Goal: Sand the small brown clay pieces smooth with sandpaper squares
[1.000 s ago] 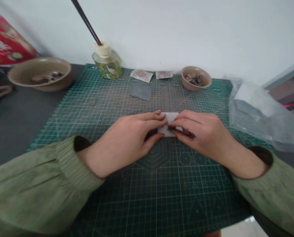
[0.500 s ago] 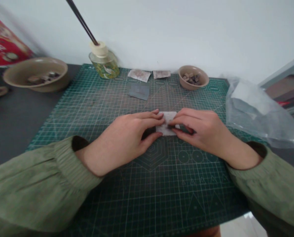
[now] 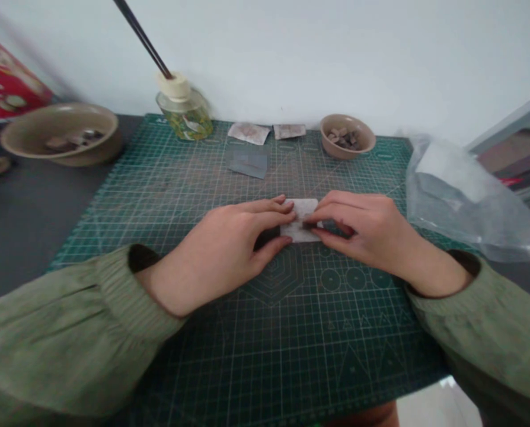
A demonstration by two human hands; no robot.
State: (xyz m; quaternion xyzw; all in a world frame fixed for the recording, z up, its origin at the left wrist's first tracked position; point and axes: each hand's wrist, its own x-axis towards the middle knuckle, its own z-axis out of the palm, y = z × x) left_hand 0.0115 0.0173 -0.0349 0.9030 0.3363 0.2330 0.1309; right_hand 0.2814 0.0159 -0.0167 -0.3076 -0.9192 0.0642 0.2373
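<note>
A small white sheet of paper [image 3: 301,236] with faint grey-brown marks lies on the green cutting mat [image 3: 265,332]. My left hand [image 3: 233,240] rests over its left end, fingers stretched out flat and thumb apart, pressing it down. My right hand [image 3: 358,228] pinches a small dark block [image 3: 309,225] between thumb and fingers, low over the paper's right half. The block is mostly hidden by the fingers, and I cannot tell whether it touches the paper.
Behind lie two marked paper pieces [image 3: 249,133] and a grey-blue flat sheet [image 3: 248,163]. A small bowl [image 3: 342,151] holds several little blocks. A reed diffuser [image 3: 185,112] and larger bowl [image 3: 63,154] stand left; a clear plastic bag [image 3: 460,196] lies right.
The view has shifted slightly. Both hands stay at the paper in nearly the same pose, with the dark block still pinched in the right one.
</note>
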